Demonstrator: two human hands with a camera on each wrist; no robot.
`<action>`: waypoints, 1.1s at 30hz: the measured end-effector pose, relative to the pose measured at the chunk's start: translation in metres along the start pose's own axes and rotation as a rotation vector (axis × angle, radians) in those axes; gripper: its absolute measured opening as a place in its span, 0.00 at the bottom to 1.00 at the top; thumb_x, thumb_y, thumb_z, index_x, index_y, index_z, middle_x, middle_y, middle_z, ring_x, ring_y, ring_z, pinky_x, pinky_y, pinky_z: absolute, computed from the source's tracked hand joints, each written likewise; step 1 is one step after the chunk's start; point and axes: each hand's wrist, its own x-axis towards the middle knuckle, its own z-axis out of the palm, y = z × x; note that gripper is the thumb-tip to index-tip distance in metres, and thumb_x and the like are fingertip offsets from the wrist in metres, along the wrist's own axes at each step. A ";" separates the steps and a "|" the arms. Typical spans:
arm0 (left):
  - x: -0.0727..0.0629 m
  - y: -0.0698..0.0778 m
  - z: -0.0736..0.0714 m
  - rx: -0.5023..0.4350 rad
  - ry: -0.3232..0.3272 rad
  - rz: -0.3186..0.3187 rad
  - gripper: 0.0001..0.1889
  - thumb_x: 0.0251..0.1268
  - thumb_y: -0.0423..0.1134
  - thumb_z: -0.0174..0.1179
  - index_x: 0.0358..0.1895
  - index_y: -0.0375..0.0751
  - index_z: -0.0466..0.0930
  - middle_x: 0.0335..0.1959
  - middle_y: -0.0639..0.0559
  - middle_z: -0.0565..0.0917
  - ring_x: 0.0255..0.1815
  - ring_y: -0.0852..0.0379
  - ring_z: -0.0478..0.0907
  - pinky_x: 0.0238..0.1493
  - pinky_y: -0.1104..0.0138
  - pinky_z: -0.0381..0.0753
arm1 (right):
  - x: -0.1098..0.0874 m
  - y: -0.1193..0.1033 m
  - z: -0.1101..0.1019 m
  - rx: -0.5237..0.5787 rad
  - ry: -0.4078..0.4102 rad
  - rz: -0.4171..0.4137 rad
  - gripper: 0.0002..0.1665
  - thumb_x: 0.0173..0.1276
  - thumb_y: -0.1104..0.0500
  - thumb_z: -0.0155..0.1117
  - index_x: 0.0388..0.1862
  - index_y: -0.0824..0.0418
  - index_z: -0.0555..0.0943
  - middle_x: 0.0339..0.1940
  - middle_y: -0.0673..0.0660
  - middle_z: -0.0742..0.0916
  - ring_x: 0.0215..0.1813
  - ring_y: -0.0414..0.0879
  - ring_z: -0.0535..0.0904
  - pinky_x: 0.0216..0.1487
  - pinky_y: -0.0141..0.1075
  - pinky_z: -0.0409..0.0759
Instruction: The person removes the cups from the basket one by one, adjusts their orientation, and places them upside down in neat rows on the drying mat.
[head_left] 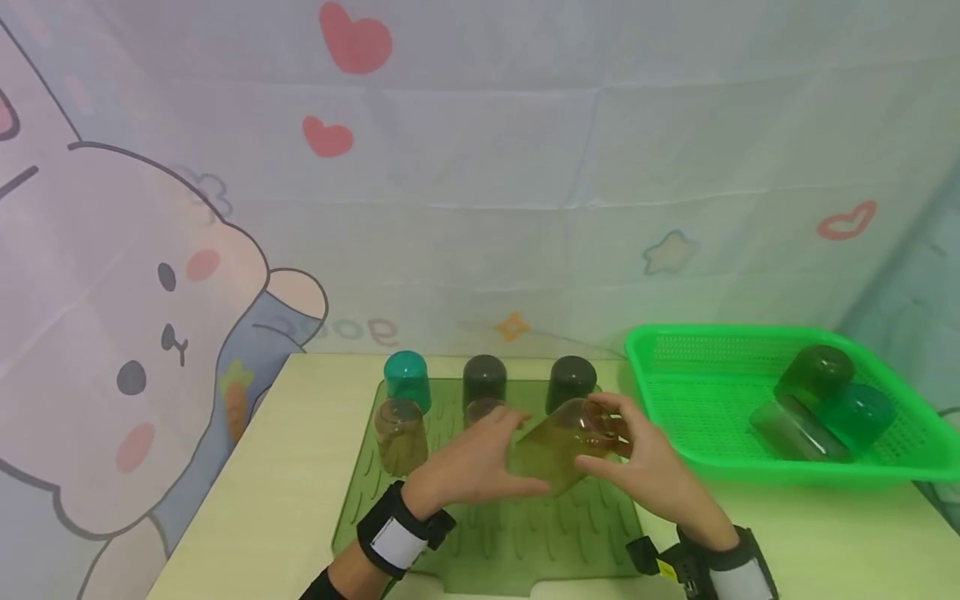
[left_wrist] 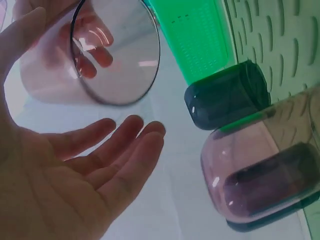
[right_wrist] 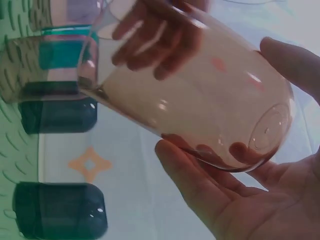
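- The left hand (head_left: 480, 463) is hovering by the mouth of the tilted brownish cup (head_left: 557, 450), fingers loosely spread, gripping nothing.
- The right hand (head_left: 651, 462) is pinching that cup around its base end, holding it above the green mat (head_left: 525, 554).
- The cup is looking light, stiff and slippery, possibly breakable; its lower sides are probably offering the surest hold.
- The left hand is partly hiding a pinkish cup (head_left: 482, 410).
- Beyond, the basket's (head_left: 697, 425) cups (head_left: 813, 375) are overlapping, blurring their outlines.
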 end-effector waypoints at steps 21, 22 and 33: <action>0.010 0.000 0.008 -0.115 0.047 0.057 0.37 0.52 0.58 0.68 0.62 0.44 0.67 0.51 0.57 0.72 0.48 0.63 0.71 0.44 0.71 0.75 | 0.002 0.010 0.008 0.260 -0.066 -0.021 0.37 0.65 0.67 0.62 0.66 0.70 0.54 0.62 0.70 0.66 0.60 0.66 0.70 0.54 0.36 0.77; 0.010 0.000 0.008 -0.116 0.048 0.059 0.37 0.51 0.58 0.68 0.62 0.44 0.67 0.50 0.57 0.72 0.48 0.63 0.71 0.43 0.72 0.75 | 0.002 0.010 0.008 0.256 -0.066 -0.019 0.37 0.65 0.67 0.62 0.66 0.69 0.54 0.62 0.69 0.66 0.59 0.66 0.70 0.54 0.36 0.77; 0.009 -0.006 0.005 -0.115 0.038 0.107 0.34 0.50 0.55 0.70 0.59 0.44 0.69 0.48 0.56 0.72 0.45 0.64 0.71 0.40 0.73 0.76 | 0.004 0.004 -0.005 0.066 -0.100 0.004 0.38 0.65 0.62 0.64 0.69 0.66 0.56 0.62 0.69 0.68 0.60 0.66 0.70 0.51 0.41 0.78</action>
